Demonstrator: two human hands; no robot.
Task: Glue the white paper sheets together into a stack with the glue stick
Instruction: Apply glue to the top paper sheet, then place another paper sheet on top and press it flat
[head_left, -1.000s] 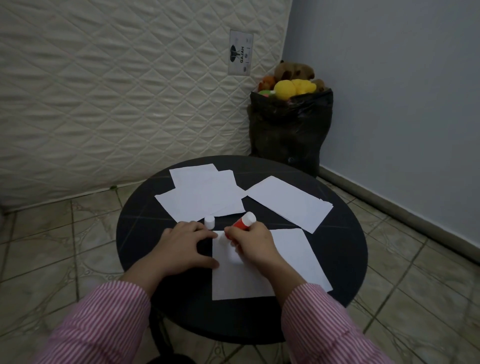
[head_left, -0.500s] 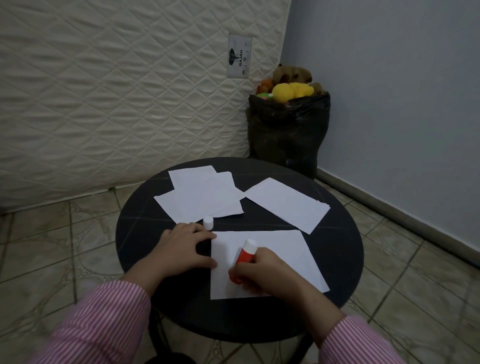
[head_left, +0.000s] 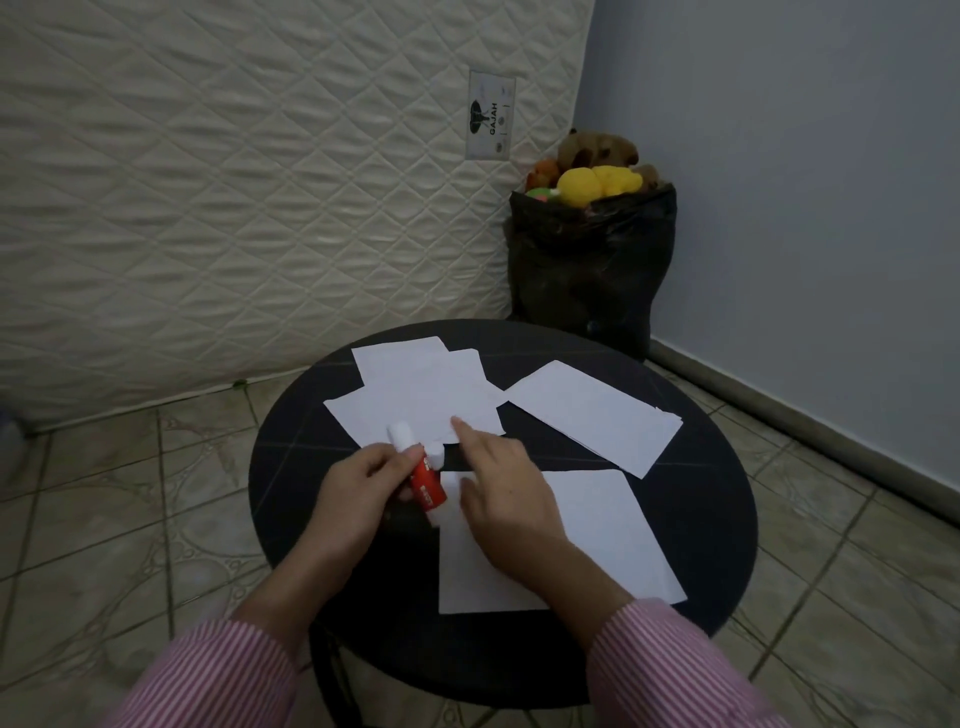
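The red glue stick (head_left: 427, 486) with white ends is held tilted in my left hand (head_left: 358, 488), above the left edge of the near white sheet (head_left: 597, 535). Its small white cap (head_left: 435, 455) stands on the table just behind it. My right hand (head_left: 498, 488) holds nothing. Its fingers are spread and the index finger reaches onto the front edge of the overlapping white sheets (head_left: 426, 389) at the far left. A second pile of white sheets (head_left: 592, 415) lies at the far right of the table.
All the sheets lie on a small round black table (head_left: 291, 467) standing on a tiled floor. A quilted mattress (head_left: 234, 208) leans against the wall behind. A black bag of soft toys (head_left: 587, 270) fills the corner.
The glue stick went from my right hand to my left hand. My right hand lifted off the near sheet and reached forward to the far-left sheets.
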